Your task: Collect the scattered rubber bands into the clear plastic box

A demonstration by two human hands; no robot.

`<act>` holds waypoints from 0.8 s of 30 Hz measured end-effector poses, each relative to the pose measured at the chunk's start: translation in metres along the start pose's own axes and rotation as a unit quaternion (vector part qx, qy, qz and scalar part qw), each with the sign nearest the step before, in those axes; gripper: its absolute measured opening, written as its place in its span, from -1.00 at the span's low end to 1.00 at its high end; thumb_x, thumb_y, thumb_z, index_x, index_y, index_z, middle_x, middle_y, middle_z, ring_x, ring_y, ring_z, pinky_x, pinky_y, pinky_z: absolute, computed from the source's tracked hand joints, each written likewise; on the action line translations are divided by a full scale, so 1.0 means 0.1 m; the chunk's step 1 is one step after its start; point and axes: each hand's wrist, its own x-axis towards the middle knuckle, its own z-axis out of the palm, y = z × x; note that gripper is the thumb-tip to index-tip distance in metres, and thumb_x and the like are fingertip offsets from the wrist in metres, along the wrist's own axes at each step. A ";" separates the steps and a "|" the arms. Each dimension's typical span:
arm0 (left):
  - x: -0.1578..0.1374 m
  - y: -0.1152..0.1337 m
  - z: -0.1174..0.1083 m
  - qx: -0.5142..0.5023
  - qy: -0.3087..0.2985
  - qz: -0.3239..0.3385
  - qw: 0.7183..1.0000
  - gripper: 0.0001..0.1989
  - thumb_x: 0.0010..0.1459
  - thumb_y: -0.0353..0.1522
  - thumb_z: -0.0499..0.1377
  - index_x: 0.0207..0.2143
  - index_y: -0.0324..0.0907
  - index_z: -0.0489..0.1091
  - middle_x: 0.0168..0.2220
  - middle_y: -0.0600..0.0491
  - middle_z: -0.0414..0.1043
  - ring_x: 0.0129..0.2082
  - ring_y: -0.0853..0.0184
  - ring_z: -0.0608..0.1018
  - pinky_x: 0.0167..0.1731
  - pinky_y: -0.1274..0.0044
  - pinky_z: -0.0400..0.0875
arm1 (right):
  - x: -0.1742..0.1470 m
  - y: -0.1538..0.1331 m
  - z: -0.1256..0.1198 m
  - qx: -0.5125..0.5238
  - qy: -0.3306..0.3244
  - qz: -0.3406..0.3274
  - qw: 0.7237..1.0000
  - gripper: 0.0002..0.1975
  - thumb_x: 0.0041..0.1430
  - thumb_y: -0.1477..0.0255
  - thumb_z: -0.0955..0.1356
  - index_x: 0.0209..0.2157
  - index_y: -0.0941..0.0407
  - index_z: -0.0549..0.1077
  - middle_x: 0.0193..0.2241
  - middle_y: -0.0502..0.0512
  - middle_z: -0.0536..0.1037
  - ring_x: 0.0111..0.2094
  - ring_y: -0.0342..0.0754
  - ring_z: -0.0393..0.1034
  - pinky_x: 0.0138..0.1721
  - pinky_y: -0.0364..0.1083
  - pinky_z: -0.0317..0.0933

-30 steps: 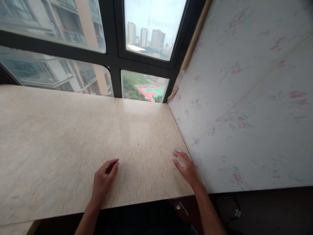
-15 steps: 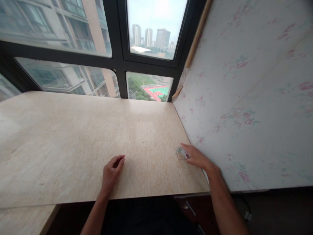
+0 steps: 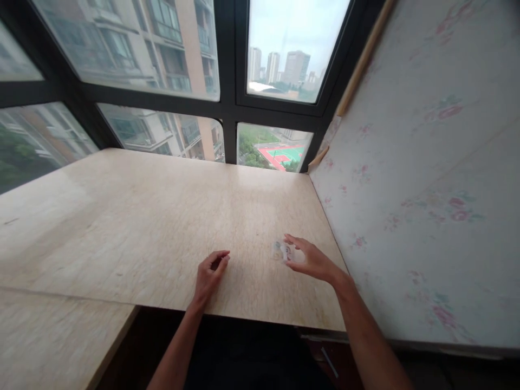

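My right hand (image 3: pixel 307 259) has thumb and fingers around a small clear plastic box (image 3: pixel 278 251) with coloured bits in it. Motion blurs the box, and its contents cannot be made out. Part of it is hidden by the fingers. It is just over or on the pale marble-patterned counter (image 3: pixel 170 216); which of the two, I cannot tell. To its left, my left hand (image 3: pixel 209 273) rests at the counter's near part with its fingers curled and thumb and forefinger tips close together. Nothing shows between them.
A dark-framed window (image 3: pixel 229 108) runs along the back, with buildings and a sports court outside. The flower-patterned wall (image 3: pixel 406 179) closes off the right side. A lower pale slab (image 3: pixel 52 336) meets the counter at the near left.
My right hand has carried the plastic box leftward, away from the wall and closer to my left hand. The view has turned left. My left hand keeps its curled shape.
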 end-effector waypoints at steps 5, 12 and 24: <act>-0.06 0.05 -0.01 -0.075 -0.015 0.022 0.997 -0.66 0.11 -0.21 0.21 -0.10 -0.19 0.44 -0.21 -0.04 0.51 -0.27 0.30 0.54 -0.24 0.47 0.48 | 0.21 -0.30 0.16 0.070 -0.014 -0.033 0.997 -0.24 0.05 0.36 0.44 0.27 0.06 0.15 0.09 0.23 0.44 0.06 0.05 0.35 -0.06 0.03 0.33; -0.07 0.18 0.18 -0.318 -0.087 0.003 0.944 -0.32 -0.03 -0.26 0.35 0.14 -0.13 0.22 0.12 -0.18 0.30 -0.04 0.17 0.48 -0.11 0.35 0.45 | 0.47 -0.56 0.20 0.087 -0.052 -0.058 0.993 -0.23 0.04 0.31 0.46 0.26 0.08 0.17 0.08 0.27 0.45 0.02 0.10 0.38 -0.10 0.08 0.33; -0.06 0.31 0.29 -0.468 -0.102 -0.044 0.877 -0.37 -0.06 -0.36 0.38 0.09 -0.14 0.30 0.09 -0.14 0.37 0.08 0.10 0.43 0.06 0.30 0.30 | 0.65 -0.83 0.10 0.029 -0.093 -0.103 0.990 -0.24 0.06 0.21 0.45 0.25 0.10 0.21 0.07 0.27 0.46 0.02 0.14 0.41 -0.07 0.09 0.35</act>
